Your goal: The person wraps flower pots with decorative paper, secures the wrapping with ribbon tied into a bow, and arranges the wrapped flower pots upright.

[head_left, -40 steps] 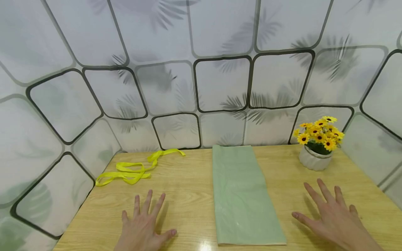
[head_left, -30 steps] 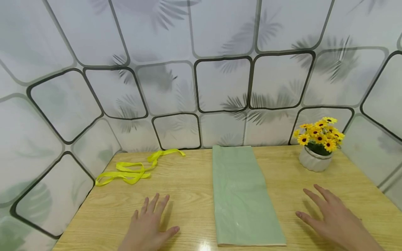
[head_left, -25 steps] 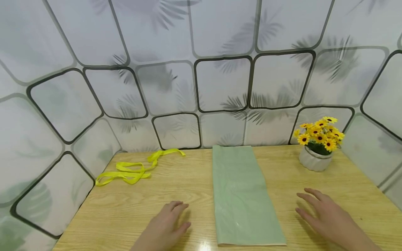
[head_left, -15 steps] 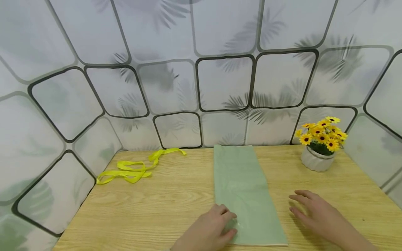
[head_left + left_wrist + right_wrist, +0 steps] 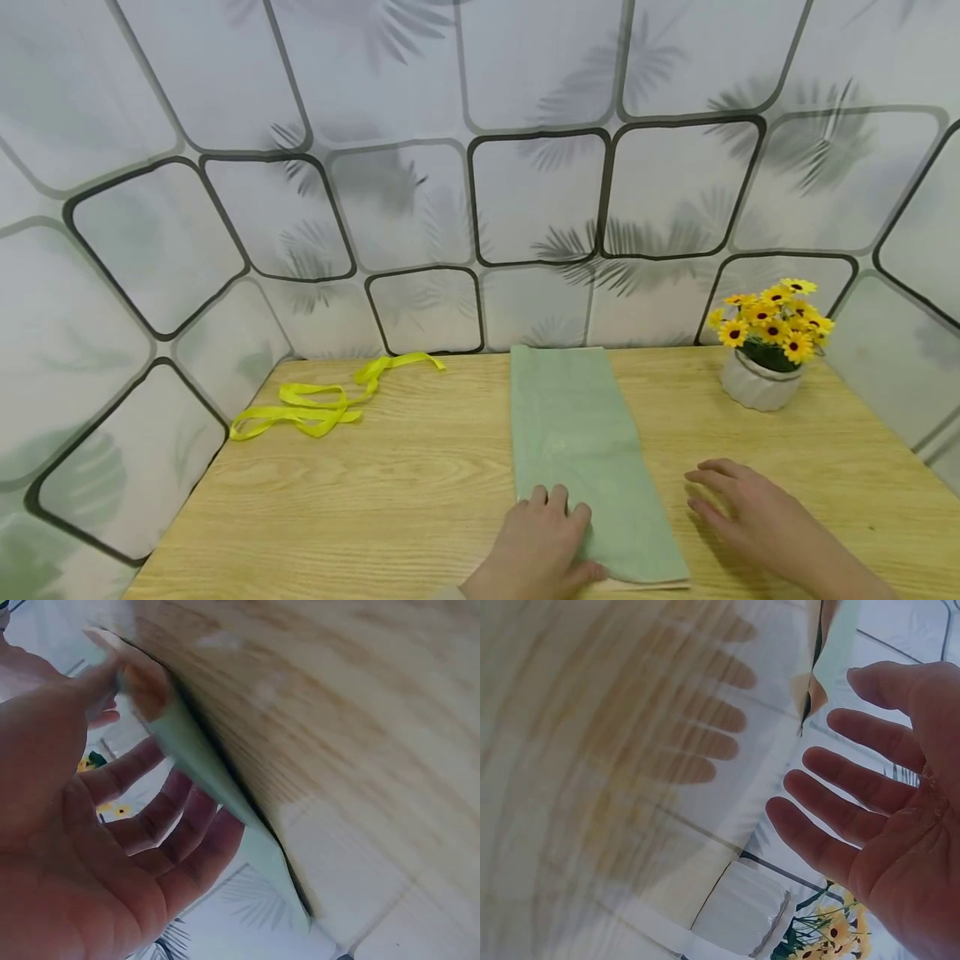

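A long pale green folded sheet with a cream underside lies lengthwise on the wooden table. My left hand holds its near left part, with fingers curled on top and the thumb by the near edge. There the green layer is slightly raised and the cream layer peeks out below. In the left wrist view, the curled fingertips of the left hand meet the edge of the green sheet, which bends near the thumb. My right hand hovers right of the sheet with loosely bent fingers, holding nothing.
A yellow ribbon lies in loose loops at the back left of the table. At the back right stands a white pot of yellow artificial-looking flowers. A patterned cloth wall closes off the back and sides.
My left hand has moved right from the bare table onto the near left part of the sheet and taken hold of it. The right hand has drawn slightly left, its fingers less spread.
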`<move>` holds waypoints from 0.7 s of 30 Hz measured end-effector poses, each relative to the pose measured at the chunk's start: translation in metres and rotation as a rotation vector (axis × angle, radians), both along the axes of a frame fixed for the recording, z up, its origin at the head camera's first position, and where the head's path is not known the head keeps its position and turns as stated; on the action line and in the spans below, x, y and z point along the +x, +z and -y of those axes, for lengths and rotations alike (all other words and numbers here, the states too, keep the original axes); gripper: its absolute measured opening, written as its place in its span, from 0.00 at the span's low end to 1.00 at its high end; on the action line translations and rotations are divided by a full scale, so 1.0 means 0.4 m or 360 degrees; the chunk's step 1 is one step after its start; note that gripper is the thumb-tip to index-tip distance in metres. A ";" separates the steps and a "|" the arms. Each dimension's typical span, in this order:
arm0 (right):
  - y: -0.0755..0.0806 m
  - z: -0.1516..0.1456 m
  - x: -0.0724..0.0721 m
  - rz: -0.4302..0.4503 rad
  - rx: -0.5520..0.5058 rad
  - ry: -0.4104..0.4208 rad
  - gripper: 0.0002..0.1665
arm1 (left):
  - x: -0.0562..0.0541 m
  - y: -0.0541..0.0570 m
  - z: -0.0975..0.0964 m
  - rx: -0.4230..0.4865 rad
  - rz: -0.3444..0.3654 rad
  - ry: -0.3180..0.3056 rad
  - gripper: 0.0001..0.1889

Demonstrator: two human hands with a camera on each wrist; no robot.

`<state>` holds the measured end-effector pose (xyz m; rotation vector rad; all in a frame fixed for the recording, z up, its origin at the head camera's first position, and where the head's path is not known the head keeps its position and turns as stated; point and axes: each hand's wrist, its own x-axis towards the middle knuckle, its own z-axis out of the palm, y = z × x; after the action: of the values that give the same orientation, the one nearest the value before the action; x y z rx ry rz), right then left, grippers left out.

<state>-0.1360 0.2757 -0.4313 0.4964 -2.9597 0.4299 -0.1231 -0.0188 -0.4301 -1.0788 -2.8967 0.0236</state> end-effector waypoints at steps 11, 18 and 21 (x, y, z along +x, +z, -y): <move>0.001 0.015 0.005 -0.0106 0.0010 0.0048 0.14 | -0.013 0.016 0.002 0.0034 -0.0190 -0.0066 0.09; -0.013 0.032 0.004 -0.0286 -0.0109 0.0345 0.13 | -0.026 0.018 0.009 0.0235 -0.0179 -0.0078 0.05; -0.019 0.046 -0.001 -0.0303 -0.0206 0.0552 0.11 | -0.027 0.015 0.009 0.0261 -0.0173 -0.0054 0.06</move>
<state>-0.1363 0.2572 -0.4390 0.9798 -2.6445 0.5666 -0.1339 -0.0223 -0.4242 -1.0629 -2.7285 -0.1489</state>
